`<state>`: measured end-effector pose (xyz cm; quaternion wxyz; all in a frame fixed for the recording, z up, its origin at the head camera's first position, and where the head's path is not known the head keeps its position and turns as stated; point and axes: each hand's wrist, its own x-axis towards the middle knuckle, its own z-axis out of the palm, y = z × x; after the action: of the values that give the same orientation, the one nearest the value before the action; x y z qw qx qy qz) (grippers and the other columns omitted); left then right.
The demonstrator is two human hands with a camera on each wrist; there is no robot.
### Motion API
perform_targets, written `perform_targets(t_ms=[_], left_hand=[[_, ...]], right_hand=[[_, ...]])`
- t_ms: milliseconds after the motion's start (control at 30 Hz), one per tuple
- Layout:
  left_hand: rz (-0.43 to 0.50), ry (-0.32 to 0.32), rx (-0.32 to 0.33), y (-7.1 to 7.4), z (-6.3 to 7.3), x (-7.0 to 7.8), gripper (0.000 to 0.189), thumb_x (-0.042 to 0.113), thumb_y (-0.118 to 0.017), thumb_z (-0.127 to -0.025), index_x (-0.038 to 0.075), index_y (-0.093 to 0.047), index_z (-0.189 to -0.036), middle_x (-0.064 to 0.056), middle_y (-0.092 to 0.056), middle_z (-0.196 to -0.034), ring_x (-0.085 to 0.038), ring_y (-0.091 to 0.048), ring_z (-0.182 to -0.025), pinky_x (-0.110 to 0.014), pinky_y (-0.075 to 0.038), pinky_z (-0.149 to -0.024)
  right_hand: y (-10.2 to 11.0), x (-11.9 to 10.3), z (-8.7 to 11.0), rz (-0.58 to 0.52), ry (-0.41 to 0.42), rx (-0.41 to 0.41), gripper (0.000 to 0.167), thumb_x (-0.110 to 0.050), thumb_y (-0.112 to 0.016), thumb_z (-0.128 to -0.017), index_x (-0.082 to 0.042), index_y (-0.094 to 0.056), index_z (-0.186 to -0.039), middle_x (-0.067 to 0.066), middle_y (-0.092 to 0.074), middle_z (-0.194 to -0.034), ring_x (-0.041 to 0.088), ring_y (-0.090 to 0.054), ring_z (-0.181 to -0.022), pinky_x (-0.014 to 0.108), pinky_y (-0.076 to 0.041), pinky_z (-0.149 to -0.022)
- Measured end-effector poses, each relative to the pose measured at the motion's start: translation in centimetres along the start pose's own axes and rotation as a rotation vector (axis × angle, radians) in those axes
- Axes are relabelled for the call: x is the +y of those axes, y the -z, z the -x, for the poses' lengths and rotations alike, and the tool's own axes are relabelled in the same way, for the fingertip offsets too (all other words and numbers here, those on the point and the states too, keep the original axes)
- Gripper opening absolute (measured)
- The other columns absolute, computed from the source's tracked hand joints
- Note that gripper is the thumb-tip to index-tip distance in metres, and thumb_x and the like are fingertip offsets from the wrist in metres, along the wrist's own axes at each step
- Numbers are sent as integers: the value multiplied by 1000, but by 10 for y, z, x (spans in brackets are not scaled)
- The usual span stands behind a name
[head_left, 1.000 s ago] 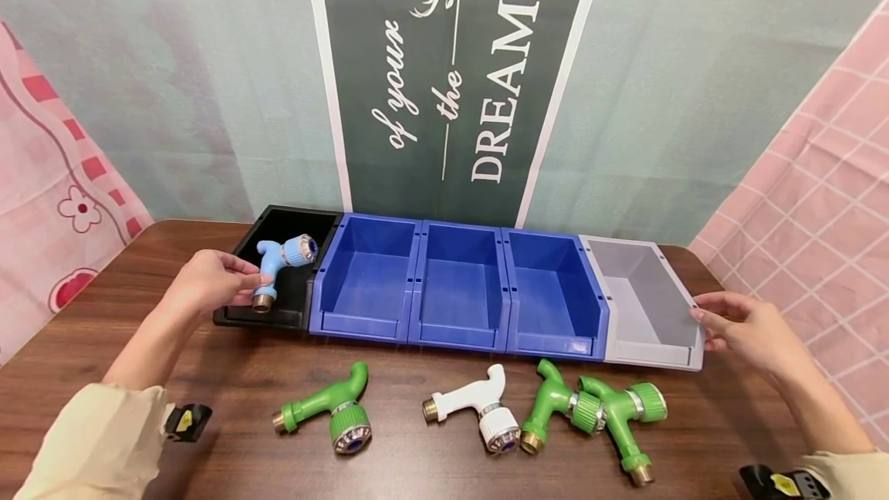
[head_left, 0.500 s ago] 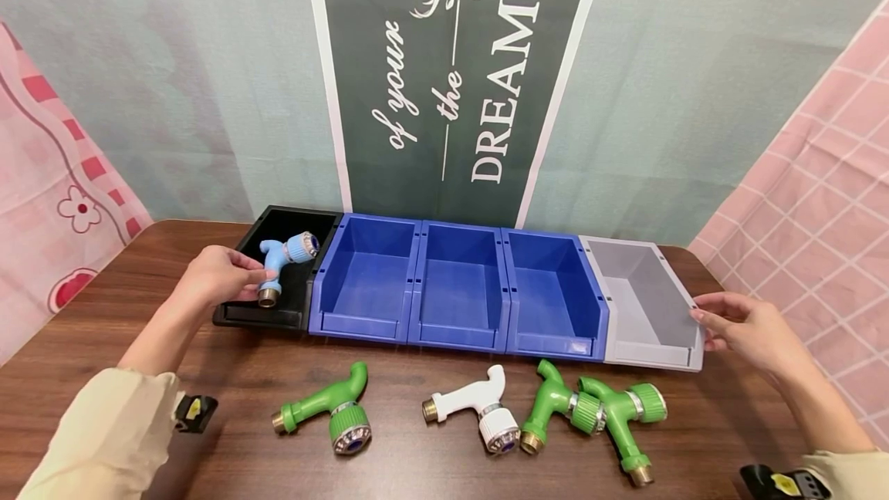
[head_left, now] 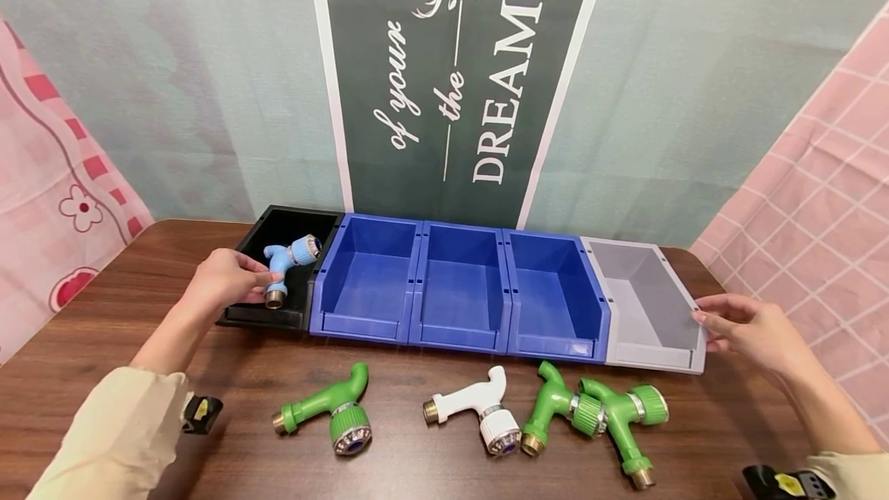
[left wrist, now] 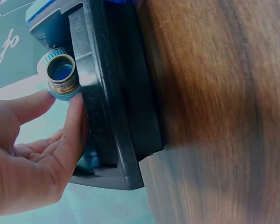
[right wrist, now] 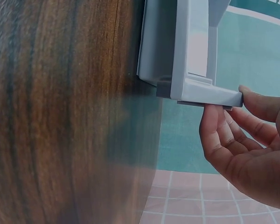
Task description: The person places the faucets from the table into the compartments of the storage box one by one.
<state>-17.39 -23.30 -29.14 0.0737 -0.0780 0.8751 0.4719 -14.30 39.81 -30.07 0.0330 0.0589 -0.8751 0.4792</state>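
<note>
My left hand (head_left: pixel 232 278) pinches a light blue tap (head_left: pixel 281 265) near its brass threaded end, holding it at the black bin (head_left: pixel 264 324) on the far left. In the left wrist view, the tap's open brass thread (left wrist: pixel 63 77) faces the camera, between thumb and fingers and right beside the bin's front lip. At the opposite end of the row, my right hand (head_left: pixel 746 328) grips the side rim of the grey bin (head_left: pixel 687 359). The right wrist view has the thumb on top of that rim and the fingers curled beneath it.
Three blue bins (head_left: pixel 458 338) join the black and grey ones in a row. On the wooden table (head_left: pixel 229 430) in front lie a green tap (head_left: pixel 326 401), a white tap (head_left: pixel 475 396) and, at right, two green taps (head_left: pixel 552 400) touching each other. A printed curtain (head_left: pixel 625 137) hangs behind.
My left hand has shifted slightly right and the light blue tap has moved right and a little lower over the black bin. The right hand stays on the grey bin's rim.
</note>
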Motion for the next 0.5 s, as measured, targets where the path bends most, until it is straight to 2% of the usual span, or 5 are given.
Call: perform_targets(t_ms=[500], left_hand=[[11,24,21,-4,-2,0,34,13,-65,-84,-17,-57,-97,-8,-58,-77,-4,-60,-56,-24,-54,-59]], right_hand=[[-1,4,0,-16,13,12,36,4,-58,-86,-31,-65,-86,-7,-64,-72,11,-61,-57,26,-52,-50]])
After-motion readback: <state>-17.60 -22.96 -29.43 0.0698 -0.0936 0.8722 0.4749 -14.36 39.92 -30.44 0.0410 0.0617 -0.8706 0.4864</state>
